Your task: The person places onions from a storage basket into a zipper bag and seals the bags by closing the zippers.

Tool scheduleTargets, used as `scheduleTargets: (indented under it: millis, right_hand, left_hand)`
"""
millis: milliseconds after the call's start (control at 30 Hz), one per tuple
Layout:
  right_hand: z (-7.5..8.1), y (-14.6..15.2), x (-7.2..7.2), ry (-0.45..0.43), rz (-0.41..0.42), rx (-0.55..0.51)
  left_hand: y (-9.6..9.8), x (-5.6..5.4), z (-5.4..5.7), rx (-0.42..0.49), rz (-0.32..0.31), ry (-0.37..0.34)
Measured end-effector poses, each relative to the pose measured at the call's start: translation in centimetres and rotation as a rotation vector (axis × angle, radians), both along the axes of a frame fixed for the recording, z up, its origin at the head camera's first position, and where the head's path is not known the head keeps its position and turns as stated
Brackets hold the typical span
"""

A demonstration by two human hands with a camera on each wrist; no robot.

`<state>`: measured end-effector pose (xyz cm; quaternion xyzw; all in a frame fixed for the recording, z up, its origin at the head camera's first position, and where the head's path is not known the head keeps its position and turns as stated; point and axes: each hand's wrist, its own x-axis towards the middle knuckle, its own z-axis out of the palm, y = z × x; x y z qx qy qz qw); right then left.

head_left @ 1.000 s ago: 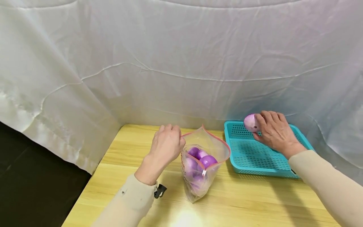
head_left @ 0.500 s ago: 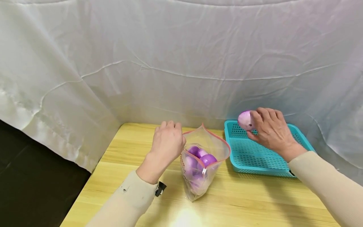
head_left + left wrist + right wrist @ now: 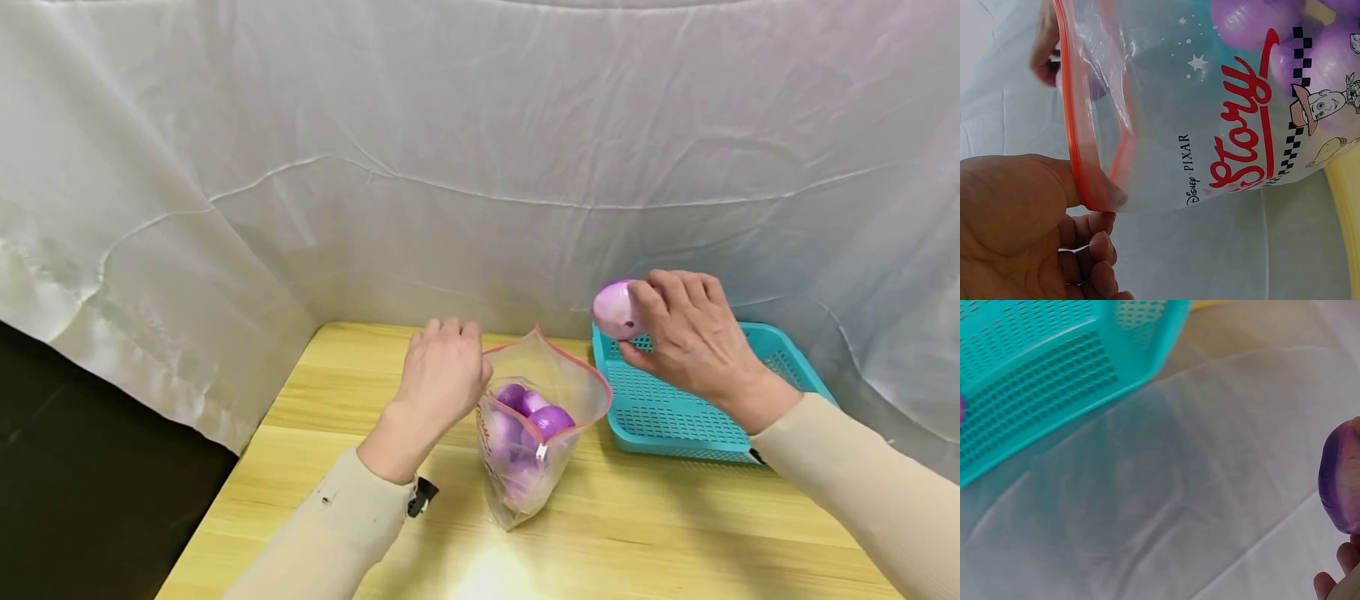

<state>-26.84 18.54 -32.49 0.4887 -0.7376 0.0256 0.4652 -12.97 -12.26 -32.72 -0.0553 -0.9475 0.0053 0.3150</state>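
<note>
My left hand pinches the upper left rim of a clear zip bag, thumb on one side and fingers on the other in the left wrist view. The bag stands upright with its red-edged mouth spread wide and a white slider at the front. Inside lie several round purple-and-white pieces. Over the left end of a turquoise basket, my right hand grips another round purple-and-white piece, turnip-like, with a small dark spot. The right wrist view catches only part of this piece at its right edge.
A bit of something purple shows inside the basket in the right wrist view. The light wooden table ends at the left beside a dark area. A pale cloth hangs behind and along both sides.
My right hand has moved left and slightly up with the purple-and-white piece, toward the bag. My left hand stays at the bag's rim, almost unmoved.
</note>
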Motion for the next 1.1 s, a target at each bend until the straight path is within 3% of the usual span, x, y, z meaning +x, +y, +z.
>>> scheduleTargets:
  millis: [267,500,933,1100]
  right_hand:
    - [1.3,-3.8,2.8,-0.016,0.08,0.07]
    - [1.0,-6.4,4.1,0.01,0.156,0.131]
    - [0.2,-7.4,4.7,-0.09,0.075,0.372]
    - [0.0,-7.7,4.9,-0.091,0.037,0.449]
  left_hand:
    - [0.0,0.1,0.2,0.018,0.003,-0.02]
    - [0.1,0.1,0.2,0.06,0.008,-0.068]
    - [0.2,0.3,0.2,0.076,-0.002,-0.083]
    - [0.3,0.3,0.3,0.092,-0.002,-0.093]
